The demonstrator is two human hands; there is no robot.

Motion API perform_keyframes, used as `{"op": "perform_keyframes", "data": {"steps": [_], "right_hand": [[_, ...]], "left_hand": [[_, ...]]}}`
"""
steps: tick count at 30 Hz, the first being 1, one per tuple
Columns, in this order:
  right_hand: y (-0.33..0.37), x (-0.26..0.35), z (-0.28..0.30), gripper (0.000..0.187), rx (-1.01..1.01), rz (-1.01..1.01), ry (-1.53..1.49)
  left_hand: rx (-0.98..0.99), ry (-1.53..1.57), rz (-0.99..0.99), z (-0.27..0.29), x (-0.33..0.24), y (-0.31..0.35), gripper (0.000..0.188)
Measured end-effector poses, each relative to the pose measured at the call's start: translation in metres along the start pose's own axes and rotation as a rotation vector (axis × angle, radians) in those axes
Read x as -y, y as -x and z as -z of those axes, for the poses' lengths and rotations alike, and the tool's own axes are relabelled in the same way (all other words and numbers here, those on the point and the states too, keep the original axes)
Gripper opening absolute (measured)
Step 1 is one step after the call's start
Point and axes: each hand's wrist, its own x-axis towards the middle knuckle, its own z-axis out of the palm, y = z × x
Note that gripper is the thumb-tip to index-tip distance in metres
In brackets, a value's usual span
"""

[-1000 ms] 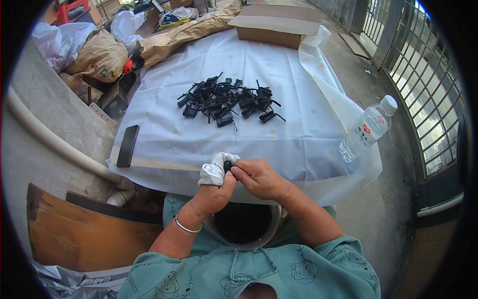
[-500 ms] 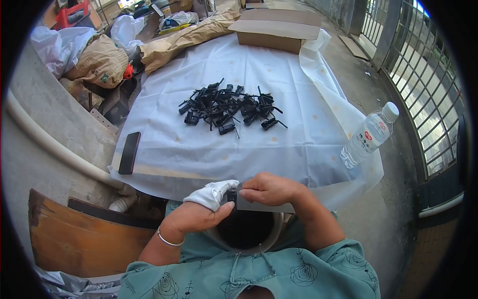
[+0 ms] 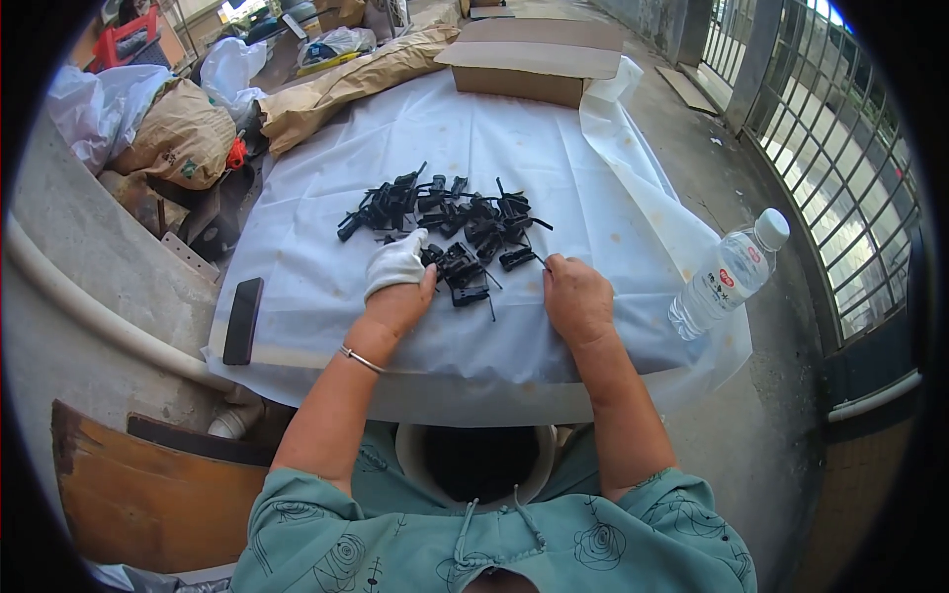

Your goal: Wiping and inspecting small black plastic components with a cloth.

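A heap of small black plastic parts [image 3: 489, 222] with thin stems lies on the white-covered table [image 3: 326, 296]. My left hand [image 3: 397, 272], in a white glove that leaves the thumb bare, is at the heap's near left edge. Its thumb and fingers close around a black part there, largely hidden by the hand. To the right, my bare right hand [image 3: 578, 296] has its fingertips pinched on the thin stem of one black part [image 3: 517, 258], which rests on the sheet. Another black part [image 3: 471, 296] lies between the two hands.
Between my knees stands a pale bucket [image 3: 406, 460] with a dark inside. A black phone [image 3: 243, 321] lies at the table's left edge, a clear water bottle [image 3: 732, 277] at the right. An open cardboard box [image 3: 524, 84] and brown paper [image 3: 346, 89] are at the far side.
Both hands have moved from above the bucket forward to the heap. The small black part they held is gone from them. Several parts have shifted toward me.
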Motion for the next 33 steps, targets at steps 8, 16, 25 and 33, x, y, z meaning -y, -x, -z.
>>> {"op": "perform_keyframes", "data": {"steps": [8, 16, 25, 33], "right_hand": [[0.024, -0.002, 0.023, 0.013, -0.094, 0.056, -0.087], [0.043, 0.009, 0.018, 0.020, 0.105, 0.378, -0.241], [0.065, 0.046, 0.023, 0.015, 0.344, 0.269, -0.906], [0.069, 0.045, 0.019, 0.014, 0.171, 0.461, -0.836]], "left_hand": [[-0.036, -0.054, -0.111, 0.028, -0.037, 0.034, 0.030], [-0.089, 0.030, -0.196, 0.061, -0.046, 0.054, 0.029], [0.144, 1.181, 0.355, 0.041, -0.093, 0.099, 0.032], [0.299, 1.149, 0.469, 0.055, -0.100, 0.093, 0.026]]}}
